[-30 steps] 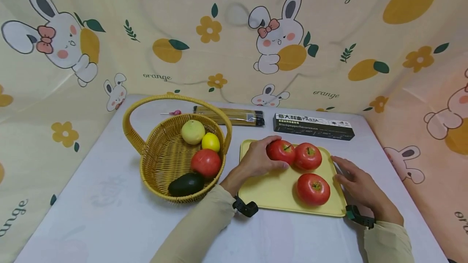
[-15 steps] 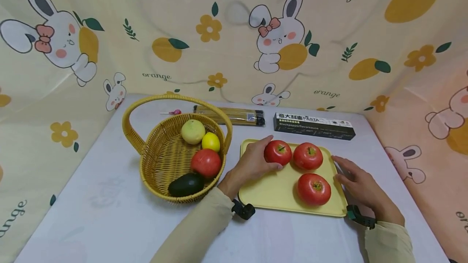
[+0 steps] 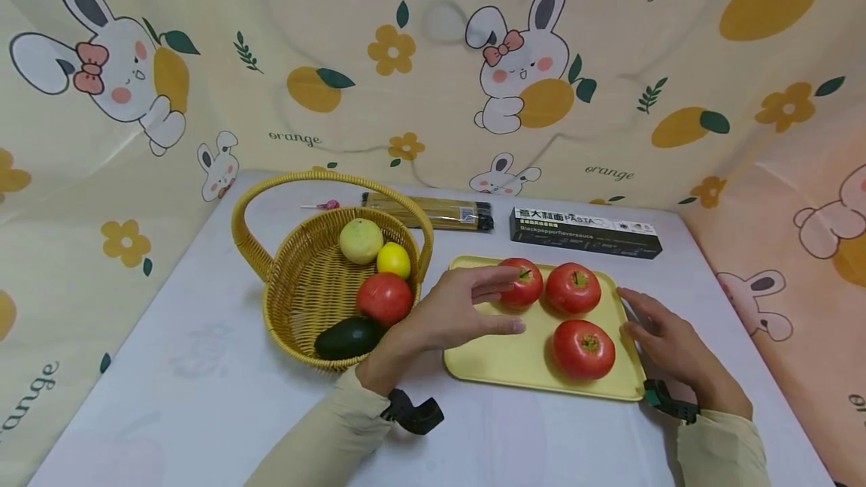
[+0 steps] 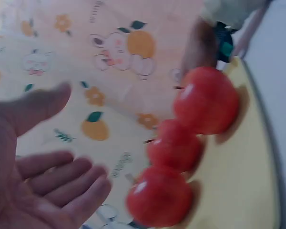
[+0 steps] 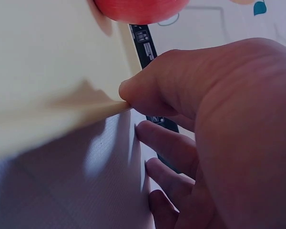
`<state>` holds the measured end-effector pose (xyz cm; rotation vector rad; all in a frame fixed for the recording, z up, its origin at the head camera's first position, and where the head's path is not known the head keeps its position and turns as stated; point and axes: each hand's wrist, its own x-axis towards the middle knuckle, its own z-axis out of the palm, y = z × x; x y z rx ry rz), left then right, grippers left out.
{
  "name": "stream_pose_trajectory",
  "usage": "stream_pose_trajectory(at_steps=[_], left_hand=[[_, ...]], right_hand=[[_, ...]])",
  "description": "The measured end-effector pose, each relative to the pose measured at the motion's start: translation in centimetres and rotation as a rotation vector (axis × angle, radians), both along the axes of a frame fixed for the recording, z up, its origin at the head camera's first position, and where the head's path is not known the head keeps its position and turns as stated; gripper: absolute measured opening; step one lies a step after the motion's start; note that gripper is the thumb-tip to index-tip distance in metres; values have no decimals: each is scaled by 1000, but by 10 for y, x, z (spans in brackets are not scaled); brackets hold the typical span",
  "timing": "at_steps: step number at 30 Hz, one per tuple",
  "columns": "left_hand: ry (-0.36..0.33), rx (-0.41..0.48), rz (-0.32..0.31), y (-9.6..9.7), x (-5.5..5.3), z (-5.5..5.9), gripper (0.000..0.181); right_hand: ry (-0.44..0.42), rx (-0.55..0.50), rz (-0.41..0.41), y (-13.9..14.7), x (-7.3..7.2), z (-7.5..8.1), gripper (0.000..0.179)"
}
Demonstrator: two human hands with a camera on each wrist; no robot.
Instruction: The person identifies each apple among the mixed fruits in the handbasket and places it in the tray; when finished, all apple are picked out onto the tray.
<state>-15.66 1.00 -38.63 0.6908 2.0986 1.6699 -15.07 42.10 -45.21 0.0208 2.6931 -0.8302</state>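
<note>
We see three glossy, round apples beside our wide-spread left hand; our relaxed right hand touches the smooth tray.

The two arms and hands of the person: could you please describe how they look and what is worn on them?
The left hand and the right hand are ungloved. The left sleeve and right sleeve are long, plain and beige. The left wristband is black with a blocky piece; the right wristband is black with a green patch.
</note>
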Motion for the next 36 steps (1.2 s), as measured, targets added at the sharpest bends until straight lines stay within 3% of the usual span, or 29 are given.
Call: stream_pose_trajectory(at_steps=[6, 11, 17, 23, 30, 36], left_hand=[[-35, 37, -188, -46, 5, 17, 64], [-43, 53, -219, -91, 3, 26, 58], [-59, 24, -108, -142, 1, 35, 55], [21, -172, 76, -171, 0, 41, 55], [80, -381, 241, -170, -3, 35, 61], [64, -584, 310, -150, -9, 26, 67]], right_hand=[[-13, 6, -11, -1, 0, 1, 81], [-5, 8, -9, 0, -1, 0, 81], [11, 8, 3, 0, -1, -1, 80], [7, 0, -2, -1, -1, -2, 80], [9, 3, -9, 0, -1, -3, 79], [10, 12, -9, -1, -2, -2, 79]])
